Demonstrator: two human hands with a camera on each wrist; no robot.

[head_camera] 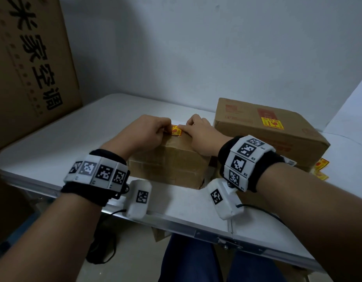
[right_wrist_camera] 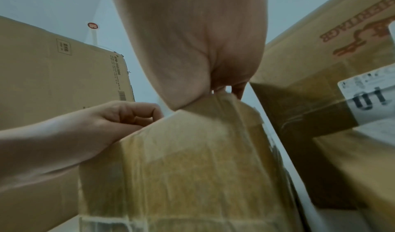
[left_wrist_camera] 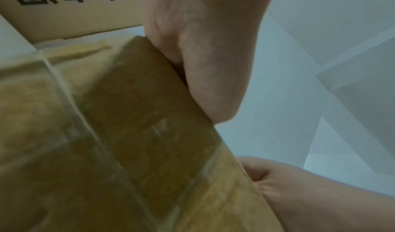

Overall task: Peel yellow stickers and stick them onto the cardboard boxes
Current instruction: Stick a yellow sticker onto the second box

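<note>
A small taped cardboard box (head_camera: pixel 167 159) stands at the table's middle. A yellow sticker with red print (head_camera: pixel 176 130) lies on its top far edge, between my two hands. My left hand (head_camera: pixel 162 129) has its fingers curled and pinches the sticker's left end. My right hand (head_camera: pixel 186 128), also curled, holds the right end with its fingertips. The wrist views show only the palms against the small box (left_wrist_camera: pixel 138 134) (right_wrist_camera: pixel 192 168); the sticker is hidden there. A larger box (head_camera: pixel 267 135) to the right carries a yellow sticker (head_camera: pixel 272 123) on top.
Loose yellow stickers (head_camera: pixel 320 168) lie on the white table (head_camera: pixel 54 143) behind my right wrist. A tall printed carton (head_camera: pixel 27 58) stands at the far left. Walls close the back and the right side. The table's metal front edge (head_camera: pixel 196 228) runs near my knees.
</note>
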